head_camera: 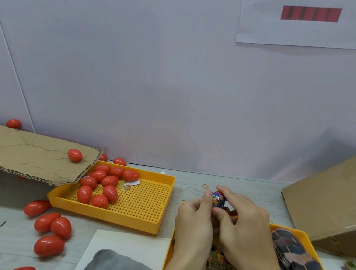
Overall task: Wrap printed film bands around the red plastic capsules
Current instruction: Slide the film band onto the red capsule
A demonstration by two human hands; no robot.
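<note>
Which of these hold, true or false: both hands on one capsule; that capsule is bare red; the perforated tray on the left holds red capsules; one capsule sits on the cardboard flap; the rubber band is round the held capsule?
1. Both the left hand and the right hand hold one capsule. True.
2. That capsule is bare red. False: a blue printed film band already sits around it.
3. The perforated yellow tray holds red capsules. True.
4. One red capsule sits on the cardboard flap. True.
5. The rubber band is round the held capsule. False: it lies on the table beyond the hands.
</note>
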